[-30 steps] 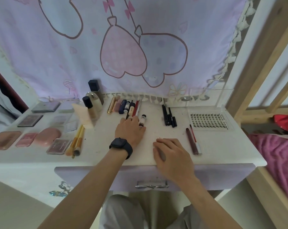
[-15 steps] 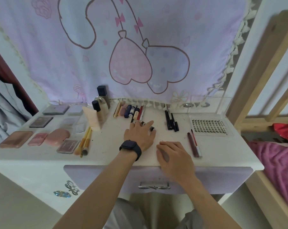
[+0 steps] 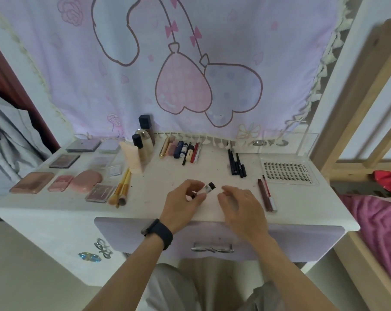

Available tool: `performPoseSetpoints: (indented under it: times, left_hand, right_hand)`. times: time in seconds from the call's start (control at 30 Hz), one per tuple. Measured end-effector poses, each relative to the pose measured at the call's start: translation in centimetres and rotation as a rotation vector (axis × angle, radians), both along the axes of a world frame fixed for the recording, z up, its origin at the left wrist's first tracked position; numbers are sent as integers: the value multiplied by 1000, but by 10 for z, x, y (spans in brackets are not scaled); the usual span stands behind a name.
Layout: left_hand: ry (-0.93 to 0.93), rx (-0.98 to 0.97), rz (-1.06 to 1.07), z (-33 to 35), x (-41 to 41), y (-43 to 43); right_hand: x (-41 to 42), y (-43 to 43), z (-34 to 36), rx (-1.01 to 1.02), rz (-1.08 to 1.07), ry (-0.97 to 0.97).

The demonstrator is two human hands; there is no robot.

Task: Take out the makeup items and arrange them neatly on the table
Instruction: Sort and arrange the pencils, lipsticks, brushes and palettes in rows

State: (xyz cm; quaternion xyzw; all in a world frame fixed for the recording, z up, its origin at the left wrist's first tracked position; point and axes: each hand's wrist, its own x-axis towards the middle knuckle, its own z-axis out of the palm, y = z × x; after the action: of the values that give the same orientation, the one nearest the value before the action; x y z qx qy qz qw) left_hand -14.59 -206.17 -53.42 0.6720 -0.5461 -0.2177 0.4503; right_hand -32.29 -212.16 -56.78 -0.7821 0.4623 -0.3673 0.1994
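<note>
The fingers (image 3: 191, 184) of the left hand (image 3: 181, 207) pinch a small tube (image 3: 209, 188), pale with a black cap. They hold it tilted just above the bench (image 3: 190, 173), near the middle of the front edge. A dark watch (image 3: 159, 232) sits on that wrist. The right hand (image 3: 241, 205) hovers just beside the tube, fingers loosely curved and gripping nothing I can see.

Two liners (image 3: 266, 196) lie right of that hand, with a lash tray (image 3: 287, 172) toward the back right corner. Dark pencils (image 3: 236, 163) and a row of lipsticks (image 3: 181, 150) lie along the back edge, beside bottles (image 3: 143, 142). Brushes (image 3: 122, 187) and compacts (image 3: 64, 173) fill the left end.
</note>
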Motion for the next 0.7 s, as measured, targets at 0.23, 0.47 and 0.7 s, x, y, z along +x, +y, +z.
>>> performPoseSetpoints:
  times: [0.23, 0.47, 0.7]
  left_hand:
    - [-114, -78, -158, 17, -17, 22]
    - [-495, -220, -137, 12, -35, 31]
    - [63, -123, 37, 5, -71, 24]
  right_hand:
    - [-6, 17, 19, 77, 137, -153]
    - [-16, 39, 37, 350, 134, -394]
    - [-15, 53, 35, 251, 43, -382]
